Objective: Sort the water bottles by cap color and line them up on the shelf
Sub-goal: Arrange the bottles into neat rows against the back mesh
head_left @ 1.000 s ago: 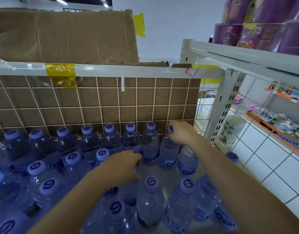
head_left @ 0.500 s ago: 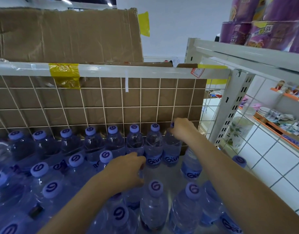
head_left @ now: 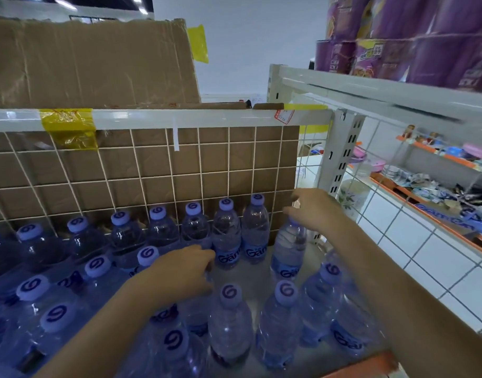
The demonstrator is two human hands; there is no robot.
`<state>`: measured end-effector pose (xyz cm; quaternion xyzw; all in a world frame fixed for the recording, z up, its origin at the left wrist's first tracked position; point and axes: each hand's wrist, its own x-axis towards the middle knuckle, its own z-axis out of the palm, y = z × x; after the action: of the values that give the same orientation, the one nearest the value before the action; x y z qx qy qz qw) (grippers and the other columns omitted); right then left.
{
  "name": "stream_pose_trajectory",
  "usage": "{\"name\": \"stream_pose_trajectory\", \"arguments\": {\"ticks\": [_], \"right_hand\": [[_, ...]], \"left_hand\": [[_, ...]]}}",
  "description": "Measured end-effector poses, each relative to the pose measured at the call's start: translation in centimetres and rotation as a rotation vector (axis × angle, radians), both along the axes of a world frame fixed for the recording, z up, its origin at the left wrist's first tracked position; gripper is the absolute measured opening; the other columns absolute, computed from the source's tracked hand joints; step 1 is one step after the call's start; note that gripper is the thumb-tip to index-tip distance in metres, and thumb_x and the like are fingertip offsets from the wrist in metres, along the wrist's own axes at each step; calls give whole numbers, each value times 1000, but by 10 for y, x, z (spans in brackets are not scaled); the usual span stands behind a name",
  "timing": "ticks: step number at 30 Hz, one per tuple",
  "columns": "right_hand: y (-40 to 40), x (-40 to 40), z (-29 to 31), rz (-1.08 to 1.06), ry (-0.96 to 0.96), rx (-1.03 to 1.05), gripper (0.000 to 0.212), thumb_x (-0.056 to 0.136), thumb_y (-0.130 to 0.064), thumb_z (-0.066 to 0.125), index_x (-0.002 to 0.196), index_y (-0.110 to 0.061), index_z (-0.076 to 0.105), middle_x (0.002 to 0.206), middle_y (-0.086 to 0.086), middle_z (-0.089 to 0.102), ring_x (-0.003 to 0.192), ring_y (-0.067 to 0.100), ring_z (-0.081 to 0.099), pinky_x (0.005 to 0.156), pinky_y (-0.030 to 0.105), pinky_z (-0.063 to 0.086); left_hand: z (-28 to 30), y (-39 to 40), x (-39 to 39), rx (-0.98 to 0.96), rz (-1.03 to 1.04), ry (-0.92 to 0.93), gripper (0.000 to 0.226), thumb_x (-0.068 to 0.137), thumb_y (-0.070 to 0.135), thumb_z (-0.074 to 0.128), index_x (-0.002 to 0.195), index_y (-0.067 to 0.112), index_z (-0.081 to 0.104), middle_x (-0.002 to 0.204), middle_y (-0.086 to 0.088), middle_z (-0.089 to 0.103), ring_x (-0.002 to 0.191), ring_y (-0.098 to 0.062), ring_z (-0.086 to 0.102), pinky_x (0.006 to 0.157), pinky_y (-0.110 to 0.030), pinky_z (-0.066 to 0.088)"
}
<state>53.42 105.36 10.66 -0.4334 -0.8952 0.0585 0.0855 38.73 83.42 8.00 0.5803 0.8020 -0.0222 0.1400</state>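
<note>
White wire-backed shelf (head_left: 207, 118): right hand (head_left: 312, 211), fingers curled over a clear plastic water bottle (head_left: 288, 246), has drawn it forward off the purple-capped back row (head_left: 193, 222); left hand (head_left: 185, 271) still grips a second bottle (head_left: 197, 312).

The person's left forearm (head_left: 103, 328) and right forearm (head_left: 398, 290) are bare along their whole visible length, and the left hand (head_left: 184, 271) and right hand (head_left: 312, 211) are bare too.

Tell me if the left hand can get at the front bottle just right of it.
Probably yes: the front bottle stands right beside the left hand, its cap uncovered; the right hand holds a corner bottle, well behind.
</note>
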Motion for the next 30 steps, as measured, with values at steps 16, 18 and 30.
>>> {"name": "stream_pose_trajectory", "arguments": {"ticks": [16, 18, 30], "right_hand": [[31, -31, -22, -35, -136, -100, 30, 90, -26, 60, 114, -11, 56, 114, 13, 60, 100, 29, 59, 74, 30, 43], [36, -37, -21, -38, -138, -105, 27, 90, -24, 59, 113, -10, 56, 113, 13, 60, 95, 29, 57, 74, 30, 42], [50, -42, -33, 7, -9, -134, 34, 93, -19, 53, 125, -11, 50, 120, 18, 57, 108, 35, 55, 77, 31, 39]], "left_hand": [[-2, -5, 2, 63, 15, 5, 24, 84, 39, 57, 101, 26, 45, 99, 7, 40, 89, -12, 44, 74, -25, 39], [-3, -5, 1, 74, 19, -3, 26, 83, 39, 59, 102, 27, 46, 101, 8, 42, 94, -12, 48, 77, -25, 42], [-4, -4, 1, 71, 31, 30, 26, 83, 41, 59, 100, 27, 43, 100, 8, 40, 90, -12, 47, 74, -25, 41]]}}
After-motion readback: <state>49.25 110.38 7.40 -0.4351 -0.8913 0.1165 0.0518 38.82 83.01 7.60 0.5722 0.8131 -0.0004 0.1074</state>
